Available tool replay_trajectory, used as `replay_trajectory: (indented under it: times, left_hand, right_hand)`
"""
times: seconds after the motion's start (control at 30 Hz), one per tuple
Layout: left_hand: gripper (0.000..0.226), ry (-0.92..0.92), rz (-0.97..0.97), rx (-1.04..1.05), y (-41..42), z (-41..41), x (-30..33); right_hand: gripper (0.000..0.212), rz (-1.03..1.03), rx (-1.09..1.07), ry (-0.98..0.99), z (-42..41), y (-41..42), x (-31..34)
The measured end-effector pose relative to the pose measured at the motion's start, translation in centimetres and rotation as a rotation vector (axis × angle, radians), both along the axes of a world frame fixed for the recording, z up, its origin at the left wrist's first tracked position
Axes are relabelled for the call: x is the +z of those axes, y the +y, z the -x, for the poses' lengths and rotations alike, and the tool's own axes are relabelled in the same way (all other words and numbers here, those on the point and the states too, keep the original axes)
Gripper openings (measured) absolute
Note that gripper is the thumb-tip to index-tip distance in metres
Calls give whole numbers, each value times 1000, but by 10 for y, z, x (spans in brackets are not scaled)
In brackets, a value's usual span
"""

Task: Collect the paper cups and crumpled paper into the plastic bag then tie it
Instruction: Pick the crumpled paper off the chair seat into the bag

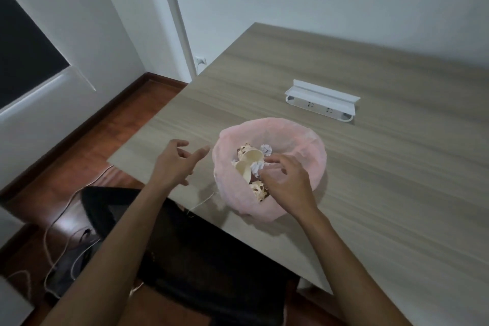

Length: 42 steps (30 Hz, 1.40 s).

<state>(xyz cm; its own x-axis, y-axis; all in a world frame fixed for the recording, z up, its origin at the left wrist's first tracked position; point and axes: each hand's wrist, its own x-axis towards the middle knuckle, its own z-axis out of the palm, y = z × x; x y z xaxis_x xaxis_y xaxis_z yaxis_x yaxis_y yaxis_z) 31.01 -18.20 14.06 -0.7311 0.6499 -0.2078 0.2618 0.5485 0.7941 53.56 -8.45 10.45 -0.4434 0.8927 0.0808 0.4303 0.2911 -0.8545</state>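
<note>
A pink plastic bag (296, 135) lies open on the wooden table (344, 66), its mouth wide. Inside are patterned paper cups (250, 154) on their sides and crumpled white paper balls (266, 149). My right hand (287, 182) is over the bag's near side, its fingertips pinched on a crumpled paper ball (256, 167) just above the cups. Another cup (259, 189) lies partly under that hand. My left hand (176, 161) hovers to the left of the bag, fingers spread, holding nothing and apart from the bag.
A white power strip holder (321, 99) sits on the table behind the bag. A thin string (203, 202) trails off the table's near edge. A black chair (201, 254) is below, with cables on the red wooden floor (87, 145) at left.
</note>
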Motion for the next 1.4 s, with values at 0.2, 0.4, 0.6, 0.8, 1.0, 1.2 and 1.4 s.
replay_trajectory:
  times: [0.2,0.4,0.6,0.8,1.0,1.2,1.4]
  left_hand:
    - [70,206,202,-197,-70,1,7]
    - [83,648,668,-565,-140,5,-10]
    - [80,826,606,-615,-174,0,-15]
    - [81,887,562,-605,-209,-11,-17]
    - [99,843,601,-612,-248,-14,-22]
    - [114,744,777,-533,-308,-38,-22]
    - [107,712,830,-389,-374,-83,-17]
  right_hand:
    - [33,-20,70,-45,8,-62,16]
    - [104,345,468,-655,-10,-137,31]
    - [109,347,475,-849,-22,-204,33]
    - [107,303,448,-895,-31,-247,40]
    - [105,235,453,-890,-42,-290,35]
    - [103,154,531,-876,-63,-335,34]
    - [102,85,627,-819,-91,-378,32]
